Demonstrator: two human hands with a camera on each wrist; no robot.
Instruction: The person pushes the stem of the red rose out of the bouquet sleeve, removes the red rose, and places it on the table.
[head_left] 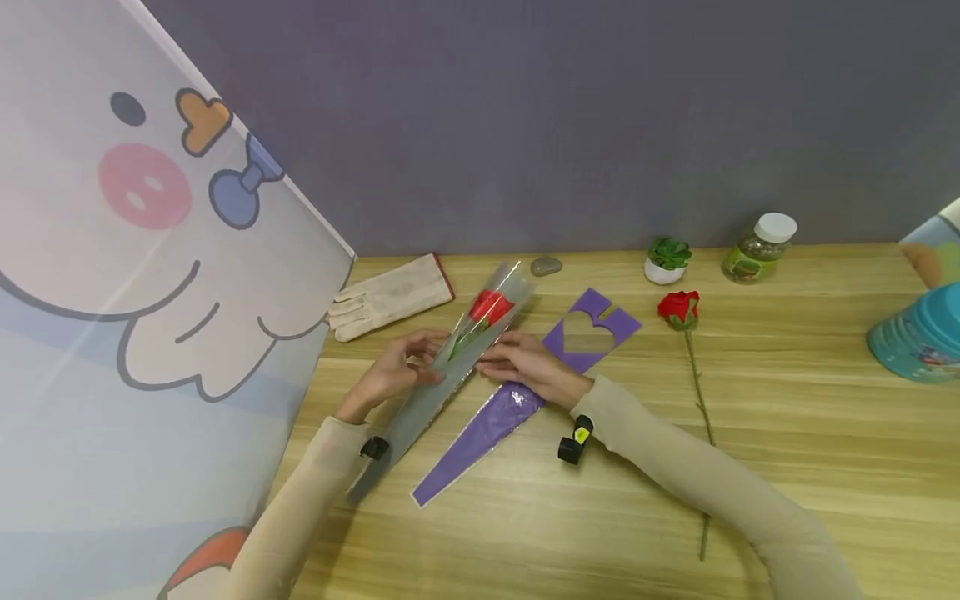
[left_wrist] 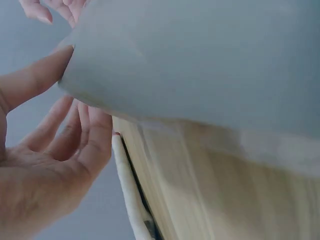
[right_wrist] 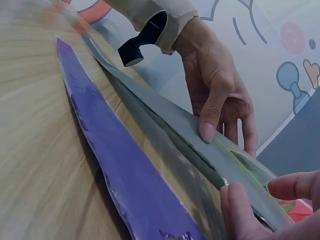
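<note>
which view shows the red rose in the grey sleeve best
The head view: the rose shows whole inside the grey sleeve, between the left hand and right hand. The right wrist view catches only a red scrap of it at the bottom right corner. The left wrist view shows none of it, only sleeve.

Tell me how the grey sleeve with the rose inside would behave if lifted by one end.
The grey sleeve is a thin, long, tapering film, so it would probably sag. Its glossy surface suggests it could slip between fingers. The rose sits at the wide end, likely making that end heavier.
</note>
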